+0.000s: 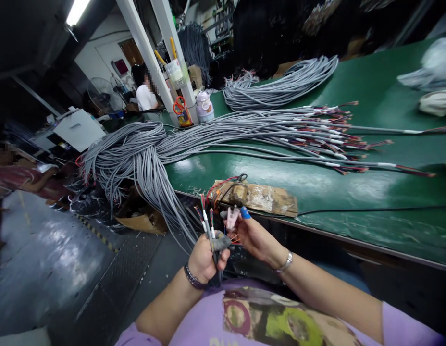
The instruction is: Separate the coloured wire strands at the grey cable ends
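Note:
My left hand point(204, 259) is closed in a fist around a few grey cables point(210, 228) whose stripped ends with red and green wires stick up above it. Just to its right, my right hand point(253, 235) pinches a small pale connector piece point(232, 217) between thumb and fingers; one fingertip wears a blue cap point(245, 212). Both hands hover in front of the near edge of the green table point(316, 192), just below a worn wooden block point(261, 197) with red and black wires on it.
Large bundles of grey cables point(244, 129) lie across the table and hang over its left edge toward a cardboard box point(140, 218). A bottle point(204, 106) and scissors point(179, 105) stand by a white post. People sit at the far left and at the back.

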Demonstrator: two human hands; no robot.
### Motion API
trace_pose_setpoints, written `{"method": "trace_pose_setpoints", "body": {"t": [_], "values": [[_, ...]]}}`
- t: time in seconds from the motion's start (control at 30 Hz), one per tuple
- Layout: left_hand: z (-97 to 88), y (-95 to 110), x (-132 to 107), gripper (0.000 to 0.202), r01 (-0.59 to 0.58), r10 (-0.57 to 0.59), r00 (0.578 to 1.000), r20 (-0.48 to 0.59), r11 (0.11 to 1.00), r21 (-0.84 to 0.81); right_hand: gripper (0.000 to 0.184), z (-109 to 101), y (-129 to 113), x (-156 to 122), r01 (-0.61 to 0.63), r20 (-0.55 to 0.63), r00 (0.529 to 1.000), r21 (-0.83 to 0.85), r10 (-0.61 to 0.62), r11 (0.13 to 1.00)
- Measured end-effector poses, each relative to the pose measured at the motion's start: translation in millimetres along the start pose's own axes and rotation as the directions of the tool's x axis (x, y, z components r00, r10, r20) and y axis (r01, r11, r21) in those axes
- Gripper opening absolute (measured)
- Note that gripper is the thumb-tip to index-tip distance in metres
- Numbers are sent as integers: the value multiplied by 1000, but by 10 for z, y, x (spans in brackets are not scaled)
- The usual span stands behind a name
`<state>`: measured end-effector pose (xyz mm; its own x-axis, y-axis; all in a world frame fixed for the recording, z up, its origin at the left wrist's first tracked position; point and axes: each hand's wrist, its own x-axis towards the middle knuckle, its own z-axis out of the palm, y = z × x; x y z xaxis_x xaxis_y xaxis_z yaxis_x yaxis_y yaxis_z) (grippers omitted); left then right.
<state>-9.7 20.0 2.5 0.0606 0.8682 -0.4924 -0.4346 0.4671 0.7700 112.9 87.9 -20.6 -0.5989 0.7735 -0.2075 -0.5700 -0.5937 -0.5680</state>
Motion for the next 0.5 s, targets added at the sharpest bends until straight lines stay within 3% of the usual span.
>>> {"method": "trace_pose_setpoints", "body": {"t": [0.17,0.33,0.5], "values": [[73,-74,-135,34,-117,117,991,-70,993,8,35,-6,-48,-32,-49,40,998,-4,49,999],[124,-118,-156,33,-221,216,968,-124,975,-29,28,-1,-65,-58,-8,27,1000,-80,10,997],[132,-100,-114,29,-237,234,962,-138,971,-10,28,37,-119,-74,-33,-9,999,-108,32,994]]}}
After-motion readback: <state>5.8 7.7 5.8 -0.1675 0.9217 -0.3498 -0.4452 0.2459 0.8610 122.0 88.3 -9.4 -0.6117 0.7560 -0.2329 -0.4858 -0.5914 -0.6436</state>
